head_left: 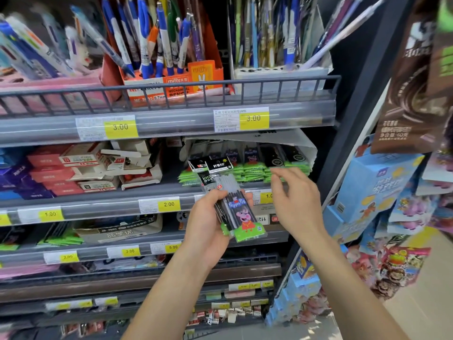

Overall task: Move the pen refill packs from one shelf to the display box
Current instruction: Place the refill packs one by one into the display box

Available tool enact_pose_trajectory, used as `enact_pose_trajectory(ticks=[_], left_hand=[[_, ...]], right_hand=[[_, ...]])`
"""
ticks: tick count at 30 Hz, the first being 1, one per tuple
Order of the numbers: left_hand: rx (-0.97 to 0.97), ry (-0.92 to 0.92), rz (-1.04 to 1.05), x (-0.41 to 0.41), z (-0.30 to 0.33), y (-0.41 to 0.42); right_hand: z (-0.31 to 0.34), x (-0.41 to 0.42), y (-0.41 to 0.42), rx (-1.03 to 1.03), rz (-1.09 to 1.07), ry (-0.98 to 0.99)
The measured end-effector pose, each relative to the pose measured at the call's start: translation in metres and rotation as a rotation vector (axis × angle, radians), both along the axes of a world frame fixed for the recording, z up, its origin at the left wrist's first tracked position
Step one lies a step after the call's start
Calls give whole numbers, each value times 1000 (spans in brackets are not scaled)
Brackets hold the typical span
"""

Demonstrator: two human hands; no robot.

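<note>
My left hand (pixel 208 224) grips a small stack of pen refill packs (pixel 235 209), black with a cartoon pig and green bottoms, held upright in front of the middle shelf. My right hand (pixel 294 200) hovers just to the right of the packs with fingers loosely spread, holding nothing. Behind the hands, a white display box (pixel 304 148) on the middle shelf holds several more refill packs (pixel 255 163) with green ends, lying in rows.
Pen holders with many pens stand on the railed top shelf (pixel 171 94). Red and white boxes (pixel 81 168) fill the middle shelf's left side. More green-ended packs (pixel 61 238) lie on the shelf below. Snack bags (pixel 404 192) hang on a rack at the right.
</note>
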State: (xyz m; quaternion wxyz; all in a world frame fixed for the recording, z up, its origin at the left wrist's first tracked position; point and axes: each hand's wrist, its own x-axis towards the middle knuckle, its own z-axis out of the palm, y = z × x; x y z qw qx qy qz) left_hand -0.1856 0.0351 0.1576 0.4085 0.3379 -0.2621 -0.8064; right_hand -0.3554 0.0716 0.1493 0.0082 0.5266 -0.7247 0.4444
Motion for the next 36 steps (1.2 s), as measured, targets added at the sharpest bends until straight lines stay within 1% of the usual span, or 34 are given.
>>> enact_pose_trajectory(ticks=[1,3,4,5,7,9,13,16,18,21,24,26,27,29,32,36], left_hand=[[-26,-11,-6,0,1,-1],[-75,-34,5,-2,2,-3],[-89,-43,18,-4,3,-3],[-97,-52,33,-6,3,-4],[-107,-71,46,-11,2,-3],[-110,-73,19,-14,2,-1],[-99,-53,-27,-19,1,2],[-123,-85,8,-24,-3,2],[-123,-109,28,-27,-4,3],[-129,-176,24,-28,-7,3],[-169,-289,-34,-30,-8,1],[-192,-350,-86,-32,-5,-1],[-193,-346,-96,-32,-3,-1],[-154,-265,-73,-31,2,-2],[-86,-180,-23,-26,6,-4],[-41,-137,1,-20,8,-2]], right_hand=[[2,6,9,21,71,-167],[8,19,24,138,286,-552],[8,24,28,189,372,-685],[7,27,31,215,426,-739],[3,27,31,209,431,-721],[1,23,30,192,375,-711],[-3,14,33,193,330,-771],[-5,13,37,194,364,-843],[-7,13,38,181,346,-876],[-7,8,39,160,321,-899],[-7,5,40,139,320,-942],[-7,3,38,83,308,-1023],[-7,2,37,33,289,-1068],[-6,-3,32,-77,213,-1108],[-3,-16,13,-149,71,-1042],[7,-27,-26,-58,-64,-784]])
